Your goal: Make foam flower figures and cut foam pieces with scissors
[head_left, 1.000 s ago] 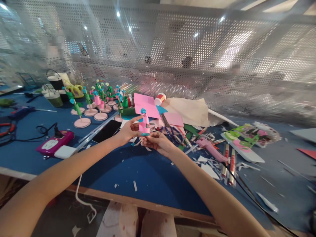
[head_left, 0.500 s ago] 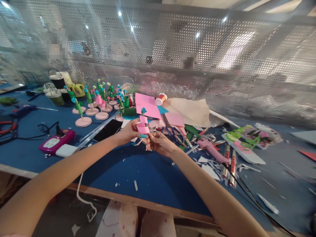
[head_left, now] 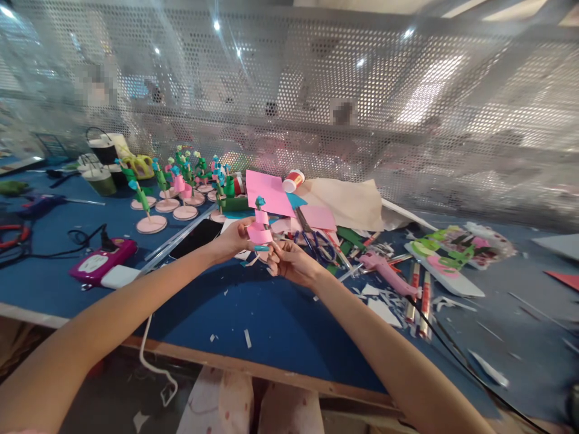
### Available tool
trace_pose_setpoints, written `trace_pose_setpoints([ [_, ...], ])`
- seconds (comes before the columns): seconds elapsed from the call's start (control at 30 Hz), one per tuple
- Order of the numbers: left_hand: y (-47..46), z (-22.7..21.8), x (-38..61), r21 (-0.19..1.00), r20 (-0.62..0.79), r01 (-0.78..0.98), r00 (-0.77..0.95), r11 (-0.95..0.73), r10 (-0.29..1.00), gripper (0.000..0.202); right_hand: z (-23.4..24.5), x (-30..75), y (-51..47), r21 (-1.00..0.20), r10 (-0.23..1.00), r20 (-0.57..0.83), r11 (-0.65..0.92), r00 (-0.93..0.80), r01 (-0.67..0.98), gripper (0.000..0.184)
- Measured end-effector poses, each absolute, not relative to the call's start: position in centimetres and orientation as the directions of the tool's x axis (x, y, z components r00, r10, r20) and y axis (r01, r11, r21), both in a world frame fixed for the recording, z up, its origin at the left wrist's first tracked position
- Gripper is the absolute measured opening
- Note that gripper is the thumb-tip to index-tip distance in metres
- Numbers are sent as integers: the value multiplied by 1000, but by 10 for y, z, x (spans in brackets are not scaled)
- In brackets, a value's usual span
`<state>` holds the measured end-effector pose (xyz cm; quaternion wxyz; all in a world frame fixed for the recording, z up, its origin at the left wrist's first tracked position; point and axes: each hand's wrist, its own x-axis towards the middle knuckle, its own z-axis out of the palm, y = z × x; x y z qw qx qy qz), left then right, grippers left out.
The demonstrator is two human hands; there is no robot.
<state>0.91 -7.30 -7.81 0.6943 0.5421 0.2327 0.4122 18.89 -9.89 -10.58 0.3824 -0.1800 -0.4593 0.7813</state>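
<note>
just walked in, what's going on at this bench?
A person is working at a blue table with both hands raised just above it. The left hand and right hand together pinch a small pink paper piece with teal tips, held upright. A row of similar figures on round bases stands to the left. Scissors, a pink glue gun and paper scraps lie to the right.

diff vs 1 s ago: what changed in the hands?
The pink strip held between the left hand and right hand went from a compact roll to a looser, stepped coil and shifted slightly left. Both hands kept hold. The figures, scissors and glue gun lie as before.
</note>
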Motion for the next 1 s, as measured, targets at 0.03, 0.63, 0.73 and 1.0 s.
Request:
trace_pose_setpoints([
  [0.03, -71, -79, 8, 939, 117, -331, 553, 89, 825, 72, -106, 189, -99, -860, 760, 75, -279, -646, -428, 30],
  [0.63, -74, -81, 8, 935, 120, -340, 571, 101, 812, 68, -106, 180, -104, -916, 839, -37, -246, -543, -317, 39],
  [0.73, -74, -83, 8, 936, 118, -336, 571, 100, 812, 68, -105, 180, -104, -916, 841, -39, -245, -539, -317, 40],
  [1.0, -68, -87, 5, 925, 89, -353, 567, 144, 819, 62, -111, 182, -101, -929, 872, -36, -209, -489, -306, 32],
])
